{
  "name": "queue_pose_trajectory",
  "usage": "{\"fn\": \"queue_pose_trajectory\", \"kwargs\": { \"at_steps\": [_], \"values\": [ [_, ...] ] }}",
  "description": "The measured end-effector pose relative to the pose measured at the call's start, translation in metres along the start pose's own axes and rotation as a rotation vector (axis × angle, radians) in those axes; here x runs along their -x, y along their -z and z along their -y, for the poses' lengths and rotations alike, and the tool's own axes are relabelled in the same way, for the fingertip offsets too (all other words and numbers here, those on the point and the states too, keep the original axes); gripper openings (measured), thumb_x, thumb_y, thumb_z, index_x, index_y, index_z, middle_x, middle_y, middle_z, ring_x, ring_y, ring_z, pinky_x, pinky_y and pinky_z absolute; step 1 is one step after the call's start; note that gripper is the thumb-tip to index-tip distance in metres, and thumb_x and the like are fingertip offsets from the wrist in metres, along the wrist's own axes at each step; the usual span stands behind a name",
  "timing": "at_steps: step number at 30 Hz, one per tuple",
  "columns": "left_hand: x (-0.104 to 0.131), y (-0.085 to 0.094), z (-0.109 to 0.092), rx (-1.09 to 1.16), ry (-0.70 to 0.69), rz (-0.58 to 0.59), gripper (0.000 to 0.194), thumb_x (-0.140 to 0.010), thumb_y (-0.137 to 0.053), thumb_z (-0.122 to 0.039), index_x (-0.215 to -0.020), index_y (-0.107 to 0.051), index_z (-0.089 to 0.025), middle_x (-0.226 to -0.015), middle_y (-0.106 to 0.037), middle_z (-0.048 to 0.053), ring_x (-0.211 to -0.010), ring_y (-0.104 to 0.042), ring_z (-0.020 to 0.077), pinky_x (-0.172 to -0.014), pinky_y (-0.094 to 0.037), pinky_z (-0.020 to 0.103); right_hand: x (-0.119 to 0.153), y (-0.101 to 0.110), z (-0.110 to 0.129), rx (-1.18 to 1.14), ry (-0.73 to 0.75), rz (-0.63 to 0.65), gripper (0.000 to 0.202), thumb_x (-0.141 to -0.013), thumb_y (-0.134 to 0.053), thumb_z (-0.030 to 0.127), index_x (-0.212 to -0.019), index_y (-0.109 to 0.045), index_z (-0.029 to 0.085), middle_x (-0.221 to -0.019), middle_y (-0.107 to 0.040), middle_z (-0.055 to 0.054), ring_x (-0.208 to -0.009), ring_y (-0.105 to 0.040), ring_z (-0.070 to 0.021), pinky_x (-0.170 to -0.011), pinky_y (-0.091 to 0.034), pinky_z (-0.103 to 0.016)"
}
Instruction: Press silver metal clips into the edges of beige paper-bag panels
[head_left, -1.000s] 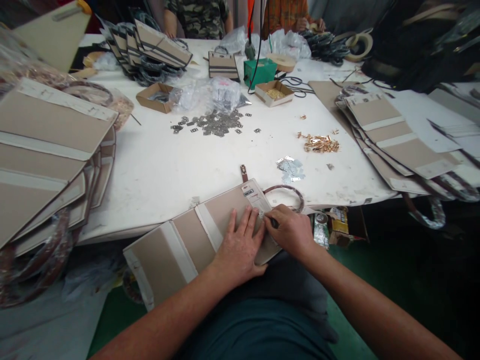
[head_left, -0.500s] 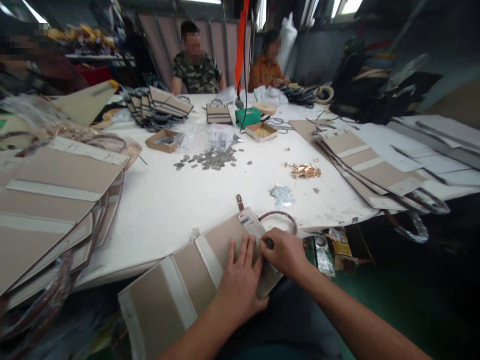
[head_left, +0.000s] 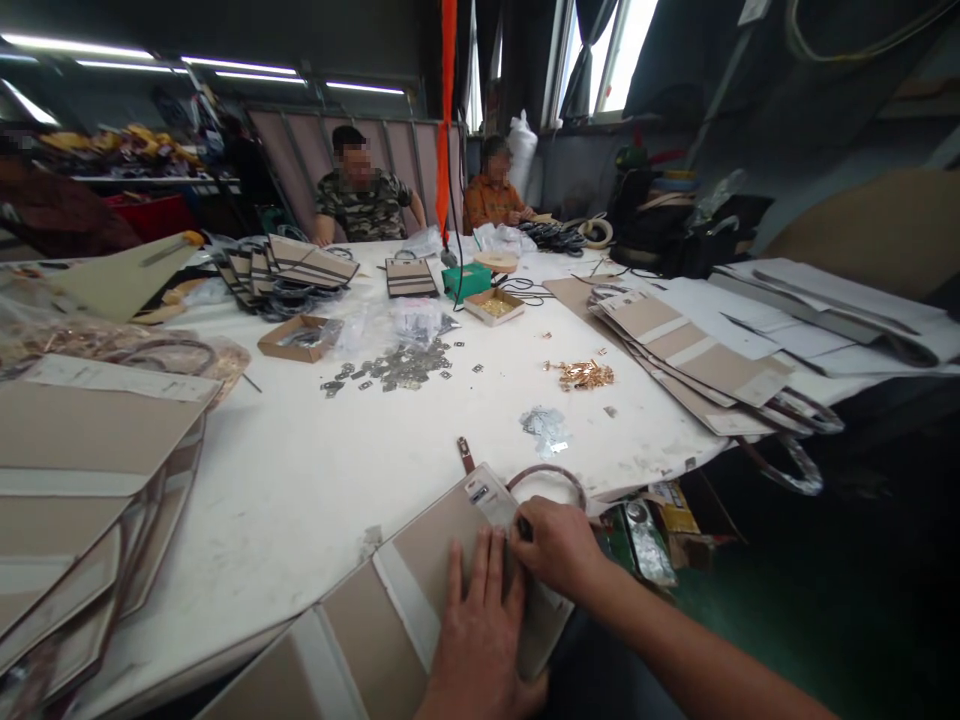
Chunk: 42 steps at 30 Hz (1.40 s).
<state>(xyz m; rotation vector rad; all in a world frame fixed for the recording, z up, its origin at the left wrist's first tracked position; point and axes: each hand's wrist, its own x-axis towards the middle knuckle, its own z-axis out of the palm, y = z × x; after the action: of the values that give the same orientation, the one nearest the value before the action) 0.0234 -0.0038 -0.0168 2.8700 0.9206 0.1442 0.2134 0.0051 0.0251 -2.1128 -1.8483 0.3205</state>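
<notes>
A beige bag panel with pale cross strips lies slanted over the near table edge. My left hand rests flat on it, fingers stretched out. Beside those fingertips, my right hand is closed around a small dark tool, pressed near the panel's pale top strip; its tip is hidden. A small metal plate sits in that strip. Past the panel's upper end stick out a brown tab with a metal fitting and a curved brown handle.
Stacked panels lie at the left and right. Loose on the white table are dark metal plates, gold fittings and silvery plates. Two people sit across. An open box stands below the right edge.
The head view has tilted up and shifted, so everything sits lower and further left in the picture. Both hands stay at nearly the same spot on the panel.
</notes>
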Motion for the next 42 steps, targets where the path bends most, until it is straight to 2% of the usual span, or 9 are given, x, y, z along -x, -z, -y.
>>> {"fn": "queue_pose_trajectory", "kwargs": {
  "at_steps": [5,7,10,14,18,22,28,34,42],
  "values": [
    [0.000,-0.014,0.004,0.010,-0.004,0.009,0.108,-0.078,-0.069,-0.070,-0.167,-0.034,-0.020,-0.174,-0.020,0.022,-0.161,-0.018,0.0483,-0.128,-0.003,0.071,-0.018,0.027,-0.015,-0.140,0.070,0.061,0.016,-0.091,-0.068,0.035,-0.082,-0.078,0.026,-0.080,-0.080,0.000,-0.075,-0.074,-0.0202,-0.067,-0.052,-0.028],
    [0.000,-0.021,0.005,0.029,0.009,0.012,0.108,-0.076,-0.070,-0.071,-0.166,-0.035,-0.022,-0.174,-0.018,0.022,-0.161,-0.015,0.0489,-0.127,-0.002,0.073,-0.040,0.043,-0.028,-0.140,0.035,0.003,0.019,-0.094,-0.065,0.036,-0.092,-0.082,0.026,-0.089,-0.082,-0.001,-0.081,-0.075,-0.0196,-0.073,-0.053,-0.027],
    [0.000,-0.028,0.005,0.052,0.014,0.031,0.111,-0.074,-0.073,-0.069,-0.167,-0.033,-0.023,-0.175,-0.013,0.022,-0.162,-0.011,0.0496,-0.126,-0.001,0.076,-0.085,0.058,-0.049,0.049,-0.060,-0.073,0.025,-0.095,-0.065,0.040,-0.109,-0.082,0.029,-0.109,-0.082,-0.004,-0.097,-0.075,-0.0227,-0.082,-0.053,-0.030],
    [0.001,-0.029,-0.001,-0.010,0.041,0.028,0.113,-0.069,-0.082,-0.062,-0.166,-0.036,-0.025,-0.175,-0.017,0.019,-0.162,-0.013,0.0488,-0.127,0.003,0.074,-0.139,0.054,-0.071,0.163,-0.082,-0.001,0.035,-0.090,-0.070,0.041,-0.121,-0.080,0.029,-0.123,-0.078,-0.008,-0.104,-0.072,-0.0260,-0.081,-0.052,-0.031],
    [0.001,-0.023,-0.010,-0.060,0.088,-0.010,0.112,-0.065,-0.086,-0.057,-0.163,-0.041,-0.026,-0.175,-0.021,0.018,-0.163,-0.010,0.0460,-0.127,0.011,0.070,-0.163,0.041,-0.083,0.178,-0.094,0.073,0.033,-0.084,-0.075,0.041,-0.114,-0.082,0.028,-0.114,-0.079,-0.008,-0.098,-0.072,-0.0248,-0.074,-0.050,-0.028],
    [0.001,-0.015,-0.012,-0.048,0.080,0.005,0.117,-0.060,-0.086,-0.055,-0.163,-0.041,-0.023,-0.175,-0.020,0.019,-0.163,-0.008,0.0477,-0.126,0.016,0.069,-0.171,0.038,-0.087,0.133,-0.108,0.102,0.027,-0.080,-0.079,0.037,-0.105,-0.083,0.027,-0.105,-0.079,-0.005,-0.093,-0.071,-0.0216,-0.070,-0.047,-0.025],
    [0.002,-0.013,-0.008,0.032,0.066,0.058,0.117,-0.063,-0.083,-0.053,-0.165,-0.036,-0.022,-0.176,-0.011,0.022,-0.163,-0.004,0.0469,-0.126,0.010,0.073,-0.173,0.043,-0.089,0.000,-0.150,0.086,0.026,-0.073,-0.083,0.027,-0.098,-0.079,0.021,-0.090,-0.078,-0.003,-0.077,-0.067,-0.0177,-0.062,-0.044,-0.024],
    [0.004,-0.007,-0.007,0.112,0.061,0.039,0.110,-0.072,-0.078,-0.056,-0.167,-0.033,-0.023,-0.177,-0.005,0.019,-0.163,-0.002,0.0453,-0.128,0.005,0.072,-0.164,0.052,-0.091,-0.177,-0.214,0.113,0.009,-0.079,-0.076,0.022,-0.086,-0.078,0.017,-0.061,-0.070,0.000,-0.053,-0.061,-0.0133,-0.052,-0.043,-0.022],
    [0.005,-0.001,-0.011,0.093,0.072,0.007,0.106,-0.076,-0.073,-0.069,-0.165,-0.038,-0.022,-0.177,-0.009,0.019,-0.164,-0.005,0.0434,-0.129,0.008,0.069,-0.146,0.072,-0.092,-0.299,-0.291,0.034,0.018,-0.085,-0.077,0.032,-0.083,-0.074,0.014,-0.058,-0.068,-0.003,-0.051,-0.067,-0.0162,-0.047,-0.045,-0.022]
  ]
}}
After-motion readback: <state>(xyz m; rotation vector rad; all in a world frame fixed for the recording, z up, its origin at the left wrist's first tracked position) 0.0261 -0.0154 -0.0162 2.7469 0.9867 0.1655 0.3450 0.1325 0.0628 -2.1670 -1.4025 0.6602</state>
